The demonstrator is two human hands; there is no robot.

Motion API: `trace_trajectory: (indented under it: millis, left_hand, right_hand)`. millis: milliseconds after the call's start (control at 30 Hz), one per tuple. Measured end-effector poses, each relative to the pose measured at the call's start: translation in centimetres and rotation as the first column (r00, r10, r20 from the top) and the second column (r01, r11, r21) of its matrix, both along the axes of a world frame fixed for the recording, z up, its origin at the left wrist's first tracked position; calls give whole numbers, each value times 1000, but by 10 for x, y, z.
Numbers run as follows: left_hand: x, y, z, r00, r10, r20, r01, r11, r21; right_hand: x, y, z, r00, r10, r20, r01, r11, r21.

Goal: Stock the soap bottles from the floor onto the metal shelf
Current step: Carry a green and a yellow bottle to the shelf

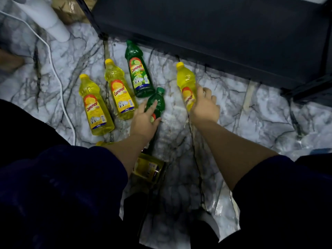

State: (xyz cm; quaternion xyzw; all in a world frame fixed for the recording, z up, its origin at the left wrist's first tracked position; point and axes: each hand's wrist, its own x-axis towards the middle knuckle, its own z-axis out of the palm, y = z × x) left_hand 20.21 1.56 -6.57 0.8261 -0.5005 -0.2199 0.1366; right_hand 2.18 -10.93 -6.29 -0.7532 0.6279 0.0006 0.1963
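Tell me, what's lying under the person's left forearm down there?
Under the left forearm lies another yellow bottle on the marble floor, only its label end showing. Its cap and neck are covered by the arm and dark sleeve.

Floor: white marble-pattern sheet with dark grey veins (224, 112), glossy, wrinkled and torn-edged at lower right. Thin white cable (59, 83) snakes across floor at left. White cylindrical roll (48, 17) lies at upper left, brown paper-wrapped bundle (71, 9) just beside it. Dark metal rack frame (206, 33) fills upper right, angled leg meeting floor. Light dim, cool; bottom corners in shadow.
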Motion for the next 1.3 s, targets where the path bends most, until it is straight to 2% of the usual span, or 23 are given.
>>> trace_trajectory:
  millis: [67,200,367,467,600,733,933,1133,1300]
  left_hand:
    - [-1,-8,-2,999,13,-51,-14,1000,-16]
    - [-1,-18,-5,991,63,-116,-62,998,6]
    - [-4,-24,-4,993,120,1,-120,993,21]
    - [-11,-25,-4,996,86,-15,-86,996,-8]
    - [-25,-31,0,994,20,-104,-22,1000,-17]
    - [-36,-33,-4,996,-68,-54,73,993,93]
    - [-42,-34,-10,992,-124,29,117,977,180]
    - [-49,-45,-8,995,-81,57,69,980,186]
    - [-57,-57,6,994,-110,19,108,990,96]
  right_hand:
    - [2,-8,-1,1000,-3,17,3,1000,20]
    - [-8,-28,-3,998,-13,-58,17,997,73]
    - [-31,-24,3,998,43,-48,-38,996,86]
    - [-46,-3,6,994,-2,-111,14,994,106]
    - [-57,3,10,970,-37,-238,96,965,242]
    - [-45,5,4,994,-44,-98,65,973,221]
    - [-45,3,-8,997,-27,-65,38,984,173]
    - [-61,9,-11,999,-50,4,49,989,137]
    - [-69,4,10,983,-106,152,98,993,60]
